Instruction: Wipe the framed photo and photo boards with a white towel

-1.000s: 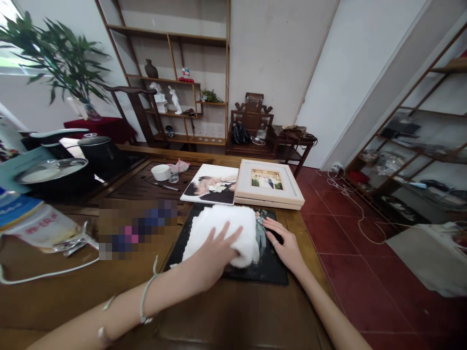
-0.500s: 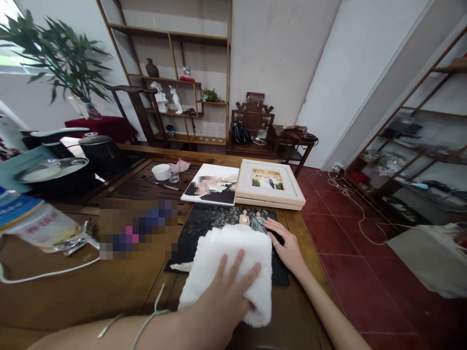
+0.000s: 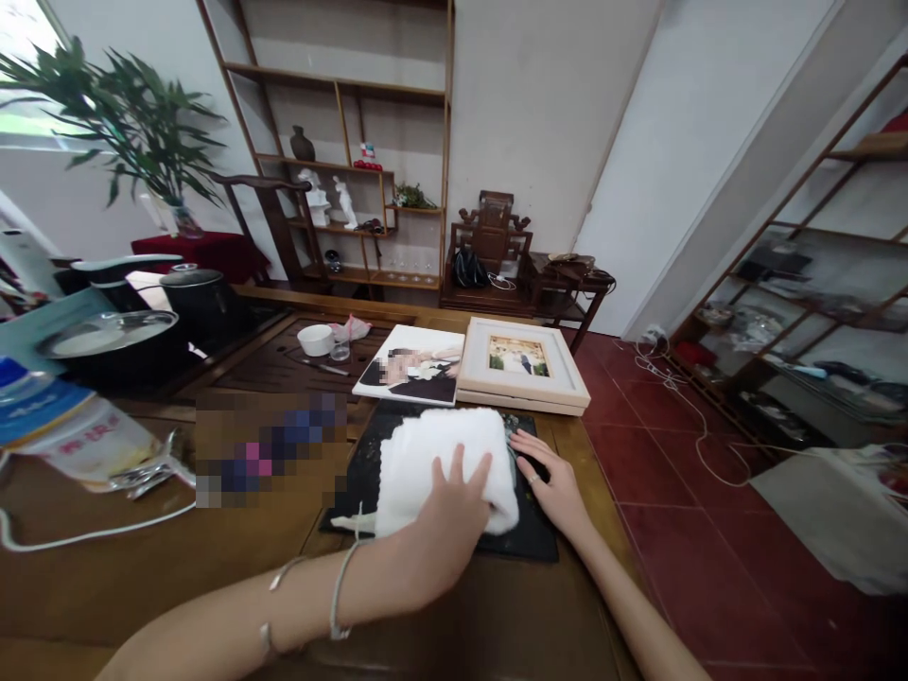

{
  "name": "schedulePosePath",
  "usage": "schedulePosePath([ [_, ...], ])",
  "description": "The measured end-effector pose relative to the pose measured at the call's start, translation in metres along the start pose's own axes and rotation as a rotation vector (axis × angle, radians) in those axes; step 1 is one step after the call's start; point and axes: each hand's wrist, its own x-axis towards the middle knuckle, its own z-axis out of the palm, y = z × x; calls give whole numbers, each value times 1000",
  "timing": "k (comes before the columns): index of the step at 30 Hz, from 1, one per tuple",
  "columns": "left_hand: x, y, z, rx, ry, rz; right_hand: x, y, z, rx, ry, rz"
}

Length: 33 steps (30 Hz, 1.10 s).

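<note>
My left hand (image 3: 454,515) lies over a folded white towel (image 3: 418,463), its fingers spread on top and its thumb at a fold on the right side. Beneath the towel is a dark photo panel (image 3: 525,544) lying flat on the wooden table. The towel covers most of the panel's middle, including the couple in the picture. My right hand (image 3: 557,482) rests with fingers stretched out on the panel's right edge, beside the towel, holding nothing.
Beyond the panel lie a white-edged photo print (image 3: 418,390) and stacked pale picture frames (image 3: 574,388). A small white bowl (image 3: 316,339) stands on the tea tray. At left are a lidded pan (image 3: 113,345), a dark pot (image 3: 199,293) and a plastic bag (image 3: 85,435).
My left hand has pushed the towel forward over the panel, away from me, covering the pictured couple. My right hand stays at the panel's right edge. The view has tilted slightly.
</note>
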Motion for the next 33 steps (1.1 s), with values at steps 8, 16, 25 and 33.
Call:
schedulePosePath([
  [8,-37,30,-2,-131,-109,165,0,-2,0,15,-5,-4],
  [16,46,-34,-42,-250,10,-53,0,-3,1,-10,17,-16],
  [25,80,-35,-51,-348,59,122,-2,-2,1,-60,63,23],
  [33,43,-49,-41,-243,-28,-85,0,-3,1,3,17,-39],
])
